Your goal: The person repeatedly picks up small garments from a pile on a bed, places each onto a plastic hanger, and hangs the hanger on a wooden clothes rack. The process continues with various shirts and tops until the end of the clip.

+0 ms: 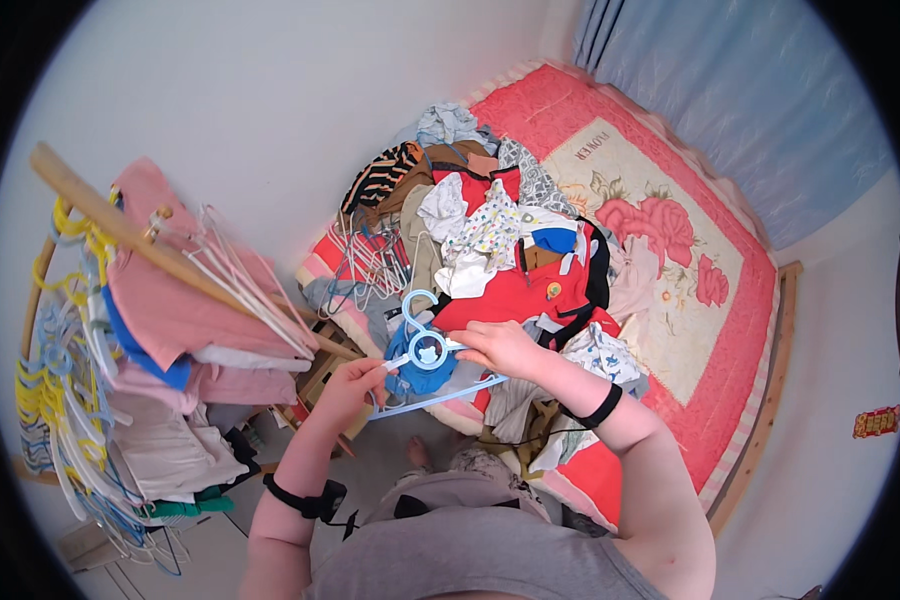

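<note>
A light blue plastic clothes hanger (428,333) is held up in front of me, its hook pointing away. My left hand (352,388) pinches the whitish left arm of the hanger. On the other side, my right hand (494,349) grips the right arm close to the round centre. The hanger's straight lower bar slants between my forearms. Behind it lies a bright blue garment (420,376), partly hidden. No garment hangs on this hanger. Just beyond my right hand a red garment (510,294) lies on the heaped clothes.
A bed (740,335) with a red floral cover bears the large clothes pile (470,215). Several white wire hangers (372,262) lie at the pile's left edge. A wooden rack (185,268) with pink garments and many yellow, blue and white hangers stands left. Blue curtains (730,90) hang behind the bed.
</note>
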Demonstrator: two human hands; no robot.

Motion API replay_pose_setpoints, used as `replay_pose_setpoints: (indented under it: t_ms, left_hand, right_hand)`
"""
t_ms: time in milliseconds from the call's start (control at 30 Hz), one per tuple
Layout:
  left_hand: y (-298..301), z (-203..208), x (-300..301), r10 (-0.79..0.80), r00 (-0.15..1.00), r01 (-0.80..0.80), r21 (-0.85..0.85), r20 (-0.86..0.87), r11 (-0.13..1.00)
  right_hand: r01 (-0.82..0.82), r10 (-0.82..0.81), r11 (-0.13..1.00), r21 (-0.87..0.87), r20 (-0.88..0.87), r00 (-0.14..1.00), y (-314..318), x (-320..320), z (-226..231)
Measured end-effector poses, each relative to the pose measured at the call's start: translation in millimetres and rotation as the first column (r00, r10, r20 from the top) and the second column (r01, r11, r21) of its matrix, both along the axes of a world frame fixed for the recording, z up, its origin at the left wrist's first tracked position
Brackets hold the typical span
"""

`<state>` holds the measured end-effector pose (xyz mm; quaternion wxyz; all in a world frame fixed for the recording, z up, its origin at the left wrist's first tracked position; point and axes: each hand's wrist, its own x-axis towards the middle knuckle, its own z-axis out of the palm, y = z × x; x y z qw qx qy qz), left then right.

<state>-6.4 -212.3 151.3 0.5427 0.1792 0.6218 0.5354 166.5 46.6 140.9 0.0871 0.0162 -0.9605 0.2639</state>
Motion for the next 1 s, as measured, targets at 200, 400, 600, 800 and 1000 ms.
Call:
replay_pose_setpoints:
  t_ms: [200,400,600,800,1000]
  left_hand:
    - [-33.8,6.7,-1.1,-0.043,0.998,0.041,0.035,0.055,0.999]
    - [-46.4,4.4,-1.2,-0.068,0.995,0.065,0.037,0.071,0.997]
    - [-33.0,-4.6,-10.3,-0.075,0.993,0.078,-0.031,0.095,0.996]
    - [-14.7,-10.8,-21.5,-0.059,0.992,0.063,-0.032,0.111,0.998]
    - [6.8,-20.6,-22.9,-0.042,0.998,0.035,-0.158,-0.041,0.987]
  right_hand:
    - [-0.051,0.058,0.992,0.119,-0.062,0.996,-40.0,13.3,3.8]
    - [-0.028,0.05,0.977,0.209,-0.099,0.994,-56.0,21.6,2.9]
    - [0.022,-0.039,0.956,0.292,0.054,0.998,-61.8,17.3,-6.2]
    - [0.031,-0.032,0.999,-0.004,-0.01,0.999,-50.3,12.6,-25.9]
    - [0.017,-0.028,0.995,0.1,0.106,0.994,-25.2,-5.9,-52.8]
